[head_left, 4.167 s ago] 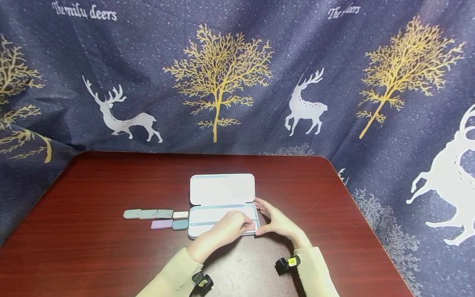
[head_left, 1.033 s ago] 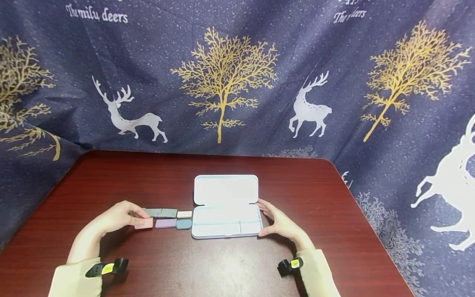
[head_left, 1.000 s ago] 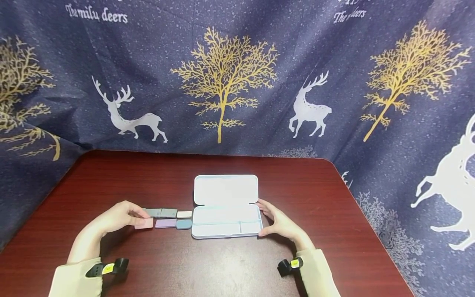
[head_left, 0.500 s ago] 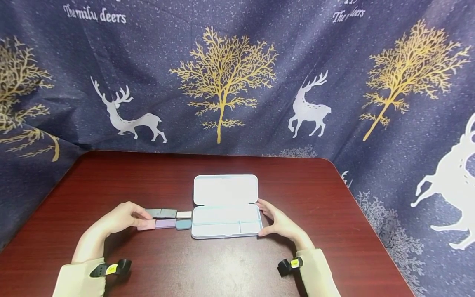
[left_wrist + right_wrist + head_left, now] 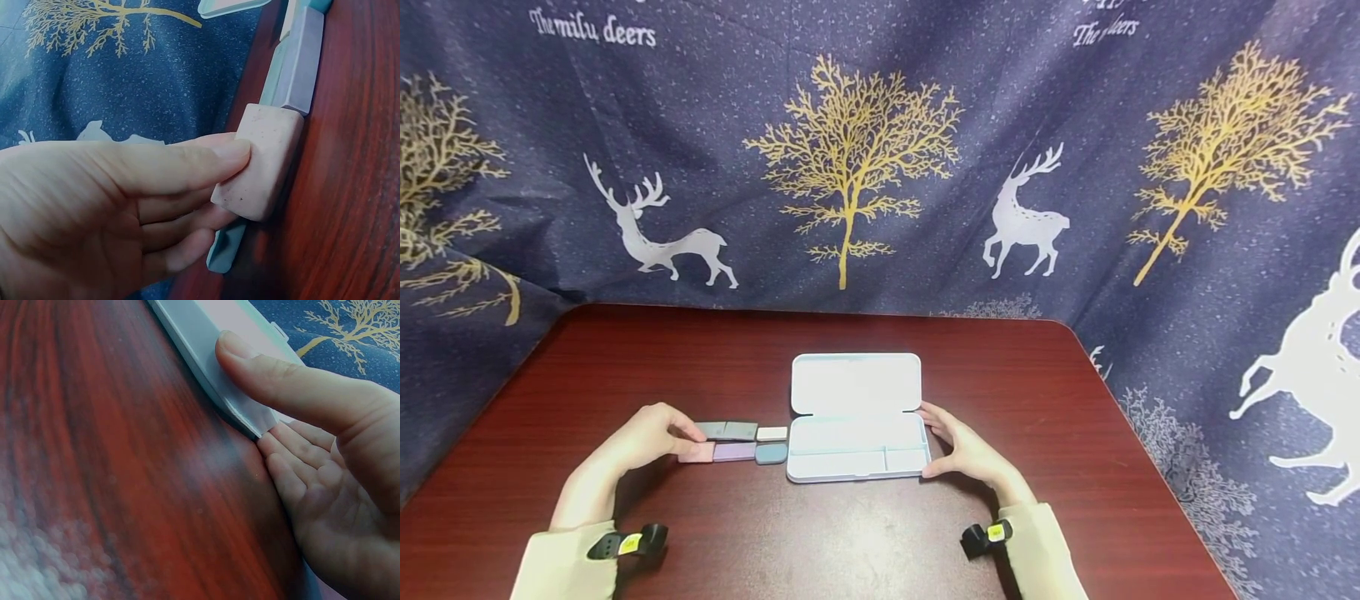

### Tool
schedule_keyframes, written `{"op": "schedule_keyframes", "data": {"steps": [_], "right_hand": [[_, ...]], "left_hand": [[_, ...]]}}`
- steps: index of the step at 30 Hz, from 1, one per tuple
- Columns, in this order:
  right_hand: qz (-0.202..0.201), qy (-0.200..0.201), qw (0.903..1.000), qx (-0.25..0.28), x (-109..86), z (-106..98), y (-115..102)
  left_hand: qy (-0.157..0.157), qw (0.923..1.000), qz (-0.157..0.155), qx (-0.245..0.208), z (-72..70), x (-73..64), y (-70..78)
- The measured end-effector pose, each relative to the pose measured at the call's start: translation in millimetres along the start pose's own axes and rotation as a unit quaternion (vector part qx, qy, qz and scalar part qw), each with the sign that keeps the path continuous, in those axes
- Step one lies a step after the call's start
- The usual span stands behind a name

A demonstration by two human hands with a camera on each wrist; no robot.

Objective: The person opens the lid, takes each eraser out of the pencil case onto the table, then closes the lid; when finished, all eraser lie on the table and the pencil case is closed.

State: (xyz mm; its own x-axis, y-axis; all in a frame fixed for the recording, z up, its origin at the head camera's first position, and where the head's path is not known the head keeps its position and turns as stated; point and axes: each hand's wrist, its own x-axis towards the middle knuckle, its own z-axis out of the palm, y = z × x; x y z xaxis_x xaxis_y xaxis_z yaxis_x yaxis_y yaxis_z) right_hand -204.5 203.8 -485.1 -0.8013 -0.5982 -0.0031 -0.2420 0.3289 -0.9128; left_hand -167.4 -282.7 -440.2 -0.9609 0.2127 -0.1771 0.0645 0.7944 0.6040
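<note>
A pink eraser (image 5: 265, 159) is pinched between the thumb and fingers of my left hand (image 5: 643, 437). In the head view, its end meets the purple eraser (image 5: 734, 452), and a blue-green block (image 5: 771, 453) sits to the right of that one. Behind this row lie grey-green pieces (image 5: 741, 431) and a small white block (image 5: 772, 433); my left hand hides the row's left end. My right hand (image 5: 966, 454) holds the right end of an open pale pencil case (image 5: 835, 477), thumb at the front corner and fingers at the side.
The case's raised lid (image 5: 856, 383) leans back behind its divided tray. Both rows of blocks run up to the case's left side. Under everything is a dark red wooden table (image 5: 820, 542), with a deer-print cloth (image 5: 925, 208) hanging behind its far edge.
My left hand first took the pink eraser out of the case's front right compartment and carried it left. It then slid right against the purple eraser. My right hand stays at the case.
</note>
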Motion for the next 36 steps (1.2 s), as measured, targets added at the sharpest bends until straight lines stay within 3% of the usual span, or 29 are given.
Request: {"op": "schedule_keyframes", "data": {"steps": [10,23,36], "right_hand": [[-0.009,0.000,0.9999,-0.008,-0.5,-1.7,2.7],[-0.003,0.001,0.9998,-0.019,-0.1,-1.4,4.2],[-0.010,0.000,0.9998,-0.015,1.7,-1.2,4.2]], "left_hand": [[0.026,0.9994,0.017,0.016,1.8,1.3,-2.2],[0.034,0.9988,0.031,0.016,3.8,0.6,-1.0],[0.030,0.9994,0.016,-0.009,3.5,0.8,-0.5]]}}
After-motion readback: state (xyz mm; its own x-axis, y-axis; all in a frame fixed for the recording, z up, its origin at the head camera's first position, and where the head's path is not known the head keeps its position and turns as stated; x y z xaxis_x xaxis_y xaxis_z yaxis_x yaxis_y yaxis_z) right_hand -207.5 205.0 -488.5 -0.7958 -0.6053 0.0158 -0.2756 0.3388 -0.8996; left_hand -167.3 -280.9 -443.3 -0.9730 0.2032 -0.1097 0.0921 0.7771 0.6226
